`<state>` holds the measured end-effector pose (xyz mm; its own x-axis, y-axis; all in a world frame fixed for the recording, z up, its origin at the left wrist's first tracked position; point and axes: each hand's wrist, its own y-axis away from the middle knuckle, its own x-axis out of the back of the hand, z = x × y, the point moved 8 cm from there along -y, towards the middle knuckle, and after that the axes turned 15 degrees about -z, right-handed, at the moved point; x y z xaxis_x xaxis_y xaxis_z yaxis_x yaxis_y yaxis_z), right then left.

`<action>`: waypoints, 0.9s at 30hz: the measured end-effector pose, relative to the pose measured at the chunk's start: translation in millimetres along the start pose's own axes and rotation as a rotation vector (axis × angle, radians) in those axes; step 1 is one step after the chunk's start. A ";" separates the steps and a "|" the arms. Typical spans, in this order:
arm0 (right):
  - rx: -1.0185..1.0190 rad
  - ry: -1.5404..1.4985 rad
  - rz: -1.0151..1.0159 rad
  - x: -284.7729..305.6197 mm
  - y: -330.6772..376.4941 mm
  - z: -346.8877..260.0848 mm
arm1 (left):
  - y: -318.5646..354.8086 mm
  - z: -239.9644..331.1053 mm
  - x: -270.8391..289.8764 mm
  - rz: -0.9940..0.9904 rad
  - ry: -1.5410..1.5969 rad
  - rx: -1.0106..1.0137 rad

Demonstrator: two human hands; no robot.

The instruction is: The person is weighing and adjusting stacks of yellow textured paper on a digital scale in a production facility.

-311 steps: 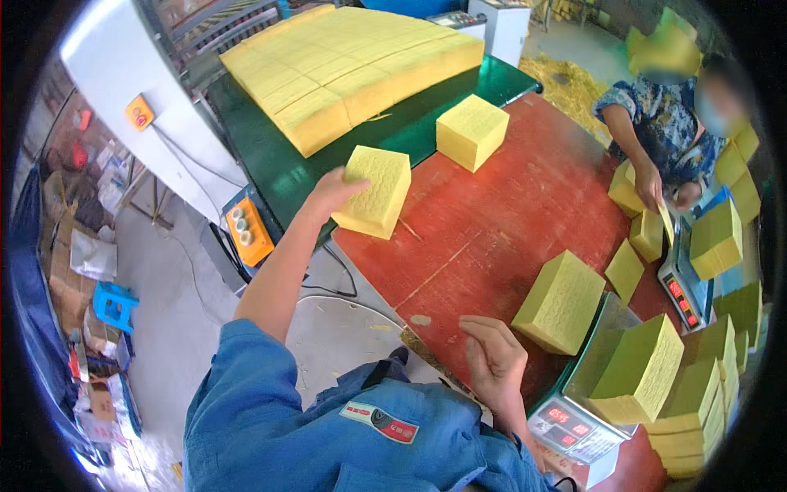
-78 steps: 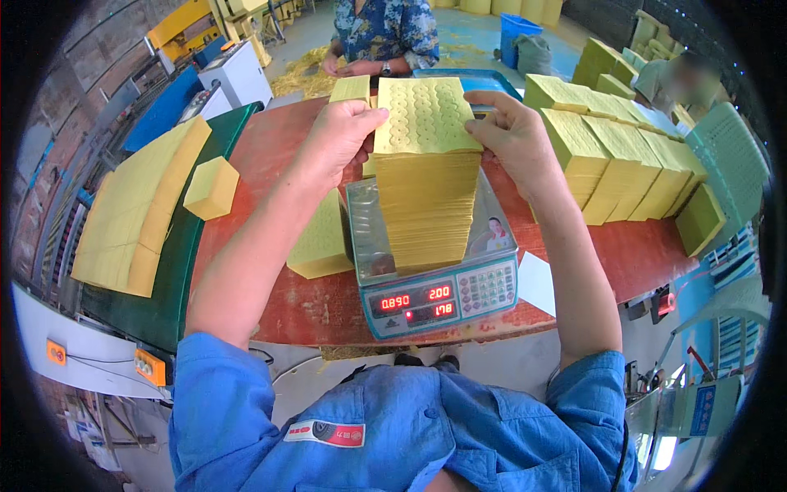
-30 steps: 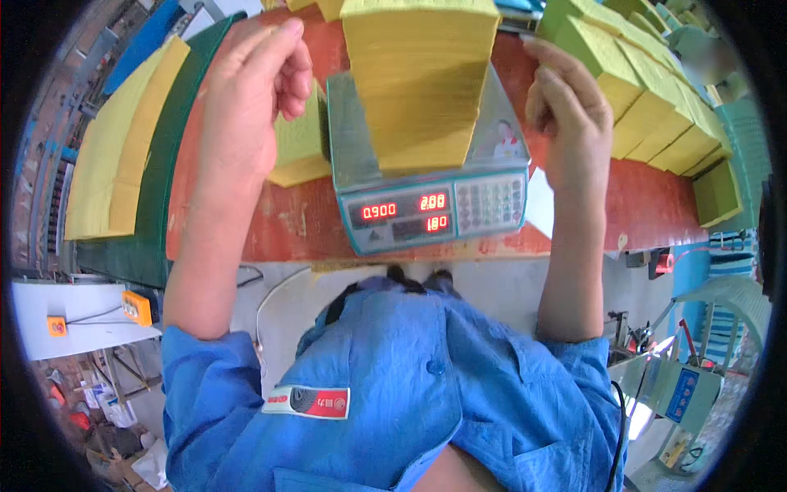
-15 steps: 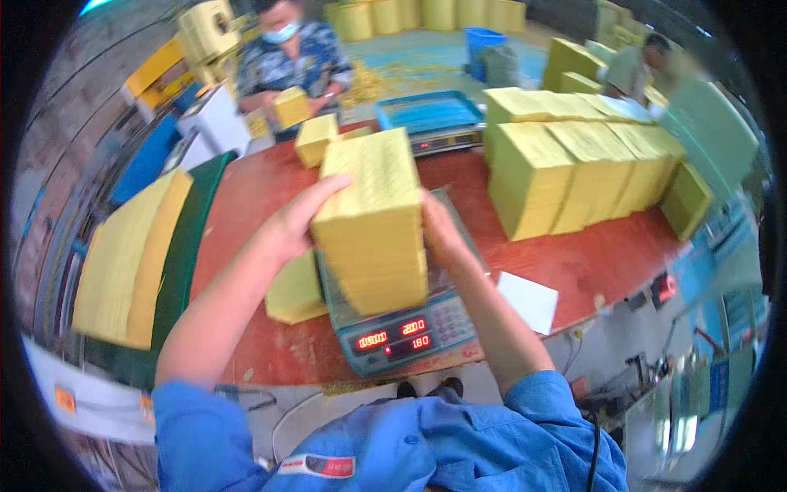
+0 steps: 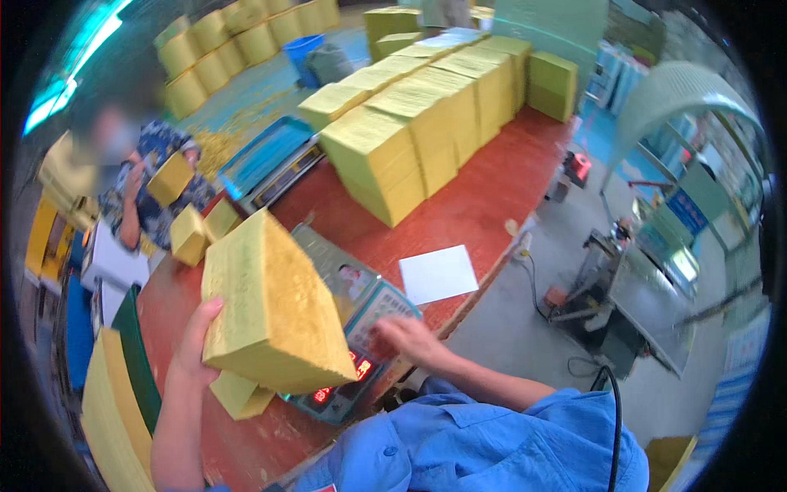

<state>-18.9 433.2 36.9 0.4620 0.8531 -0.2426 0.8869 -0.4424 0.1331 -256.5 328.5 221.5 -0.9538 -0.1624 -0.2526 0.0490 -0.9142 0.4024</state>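
Observation:
My left hand (image 5: 197,344) grips the near end of a thick block of yellow paper sheets (image 5: 266,305), lifted and tilted above the digital scale (image 5: 352,303). My right hand (image 5: 403,338) rests with fingers spread on the scale's front panel, beside the red display, holding nothing. A smaller yellow stack (image 5: 238,395) lies on the red table (image 5: 492,189) under the lifted block.
Rows of tall yellow paper stacks (image 5: 410,123) cover the far table. A white sheet (image 5: 437,273) lies right of the scale. A second scale with a blue tray (image 5: 270,160) stands behind. Another person (image 5: 139,184) holds a yellow stack at the left. Flat yellow sheets (image 5: 106,418) lie at the lower left.
The yellow block has come off the scale and now hangs in my left hand alone. My right hand let go and dropped to the scale's front panel. The view swung right.

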 end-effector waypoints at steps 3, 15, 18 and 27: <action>-0.187 -0.413 -0.170 -37.8 0.7 29.5 | 3.2 -0.3 -1.5 0.002 -0.031 -0.071; 0.115 -0.654 0.057 62.8 50.5 -29.6 | -40.2 -21.2 -148.9 -0.117 0.090 -0.196; 0.128 -0.587 0.253 147.4 74.4 -39.8 | -103.0 -25.6 -201.4 -0.218 0.204 -0.155; 0.159 -0.127 0.479 444.4 117.2 -98.9 | -338.2 -28.7 -363.2 -0.316 0.273 -0.142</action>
<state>289.7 787.8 39.7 0.8049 0.5083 -0.3063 0.5610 -0.8201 0.1131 81.8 686.0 151.9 -0.8163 0.0584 -0.5747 -0.1739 -0.9736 0.1480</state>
